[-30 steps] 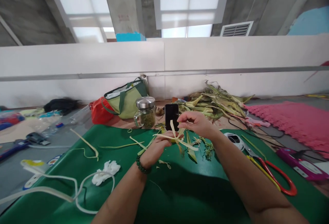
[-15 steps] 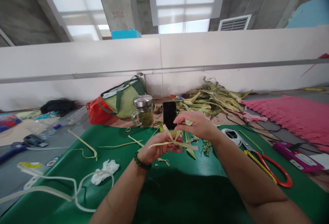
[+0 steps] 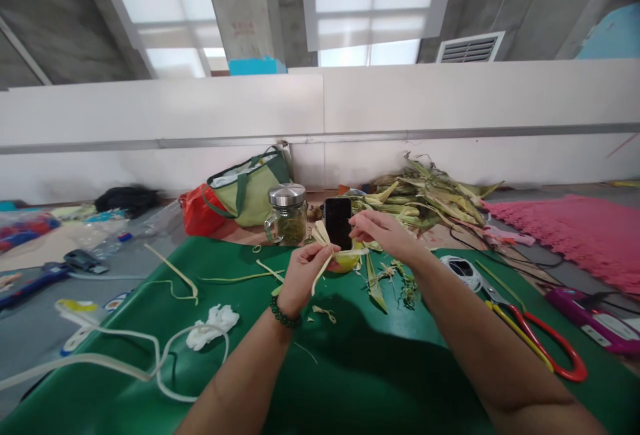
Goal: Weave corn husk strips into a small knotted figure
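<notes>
My left hand (image 3: 304, 276), a green bead bracelet at its wrist, pinches a bunch of pale corn husk strips (image 3: 321, 232). The strips fan out above the fingers, and one narrow end hangs below. My right hand (image 3: 383, 232) is just to the right, its thumb and fingers drawn together; whatever they hold is too small to make out. Behind the hands a dark phone (image 3: 339, 218) stands upright, with a yellow object (image 3: 349, 262) partly hidden below it. Green husk pieces (image 3: 375, 285) and thin shreds (image 3: 407, 288) lie under my right hand.
A lidded glass mug (image 3: 290, 222) stands behind the green mat (image 3: 350, 368), beside a green bag (image 3: 250, 195). Piled husks (image 3: 430, 195) lie at the back. Red-handled scissors (image 3: 550, 342) and a white round object (image 3: 460, 272) are right; crumpled tissue (image 3: 213, 327) and white cord (image 3: 150, 375) left.
My left hand has turned from palm up to a pinch, gathering the spread husk strips into a bunch. My right hand stays close by. The whole view has shifted slightly.
</notes>
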Demonstrator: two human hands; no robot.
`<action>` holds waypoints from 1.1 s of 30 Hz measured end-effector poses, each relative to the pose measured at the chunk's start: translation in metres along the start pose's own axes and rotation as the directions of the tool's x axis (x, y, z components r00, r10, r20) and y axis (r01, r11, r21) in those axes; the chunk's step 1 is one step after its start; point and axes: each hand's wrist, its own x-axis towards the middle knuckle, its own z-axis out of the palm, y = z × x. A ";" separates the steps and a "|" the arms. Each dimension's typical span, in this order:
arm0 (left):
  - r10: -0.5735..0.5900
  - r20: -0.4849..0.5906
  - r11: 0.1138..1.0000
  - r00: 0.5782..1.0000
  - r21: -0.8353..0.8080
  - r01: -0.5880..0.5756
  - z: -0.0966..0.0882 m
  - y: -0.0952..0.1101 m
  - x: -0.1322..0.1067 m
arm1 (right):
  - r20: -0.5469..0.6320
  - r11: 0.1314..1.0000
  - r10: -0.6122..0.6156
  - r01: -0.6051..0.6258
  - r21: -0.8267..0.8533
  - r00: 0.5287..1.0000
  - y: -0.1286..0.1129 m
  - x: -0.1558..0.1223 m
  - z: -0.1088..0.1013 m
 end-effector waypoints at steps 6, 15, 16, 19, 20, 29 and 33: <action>0.319 -0.204 0.938 0.926 0.207 -0.278 -0.001 0.003 0.001 | 0.174 0.994 0.075 -0.060 -0.086 0.982 -0.017 -0.016 0.012; 0.203 -0.145 0.977 0.968 0.098 -0.191 -0.001 -0.003 0.001 | 0.220 0.999 -0.045 0.046 -0.001 0.974 -0.009 -0.018 0.048; 0.167 -0.143 0.986 0.976 0.049 -0.161 -0.001 -0.002 0.001 | 0.222 0.998 -0.044 0.054 -0.039 0.974 -0.009 -0.018 0.048; 0.058 -0.134 0.995 0.989 -0.071 -0.068 -0.002 0.001 0.001 | 0.222 0.985 -0.042 0.078 -0.153 0.974 -0.014 -0.022 0.044; 0.027 -0.136 0.994 0.990 -0.099 -0.040 -0.002 0.003 0.001 | 0.223 0.985 -0.029 0.065 -0.158 0.974 -0.016 -0.023 0.043; -0.180 -0.018 0.973 0.984 -0.150 0.175 -0.013 0.016 0.006 | 0.335 0.682 0.309 -0.453 0.575 0.890 -0.016 -0.013 0.030; -0.215 0.058 0.953 0.975 -0.204 0.222 -0.013 0.016 0.006 | 0.357 0.590 0.293 -0.461 0.662 0.887 -0.018 -0.014 0.033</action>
